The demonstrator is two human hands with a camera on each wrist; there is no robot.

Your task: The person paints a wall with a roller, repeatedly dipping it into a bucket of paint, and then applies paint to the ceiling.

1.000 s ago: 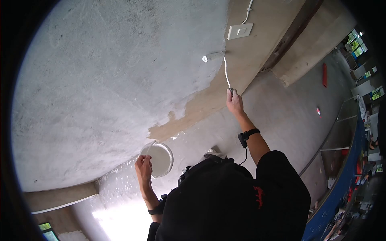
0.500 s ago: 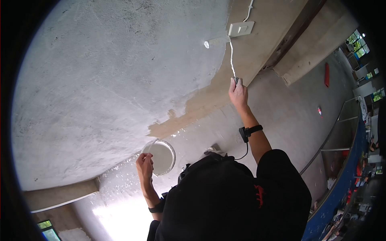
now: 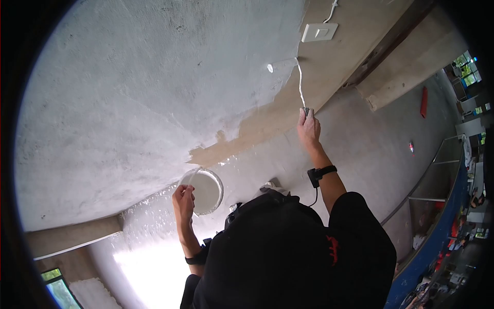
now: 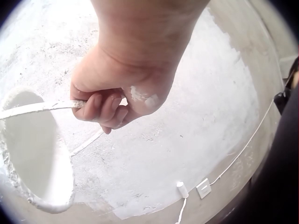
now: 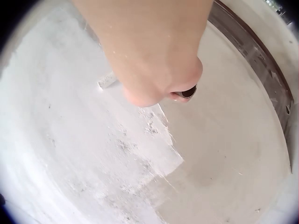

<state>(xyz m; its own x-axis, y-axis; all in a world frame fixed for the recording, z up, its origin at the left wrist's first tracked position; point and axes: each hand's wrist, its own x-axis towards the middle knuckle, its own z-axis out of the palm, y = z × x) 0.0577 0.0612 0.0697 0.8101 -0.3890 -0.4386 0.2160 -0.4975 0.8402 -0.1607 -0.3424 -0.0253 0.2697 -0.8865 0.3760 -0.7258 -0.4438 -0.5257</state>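
Note:
My right hand (image 3: 309,129) grips the handle of a paint roller (image 3: 284,65), whose white sleeve lies against the wall at the border between white paint and bare tan surface. In the right wrist view the hand (image 5: 152,70) hides most of the roller; one end of its sleeve (image 5: 107,81) and the hollow handle end show. My left hand (image 3: 183,203) holds up a bucket (image 3: 220,188) by its handle. In the left wrist view, curled fingers (image 4: 107,109) wrap the paint-smeared bucket handle (image 4: 42,108), and the bucket's coated rim (image 4: 65,203) tilts below at left.
A white wall switch (image 3: 320,32) with a cable sits just above the roller. White paint spatters the floor (image 3: 360,139) along the wall's foot. Farther right lie a red tube-like object (image 3: 424,102) and a small bottle (image 3: 411,147). A blue-edged barrier (image 3: 437,242) runs along the right.
The roller first went up the wall close to the switch, then came back down, the right hand moving with it. The left hand keeps hold of the bucket; the head view has shifted slightly.

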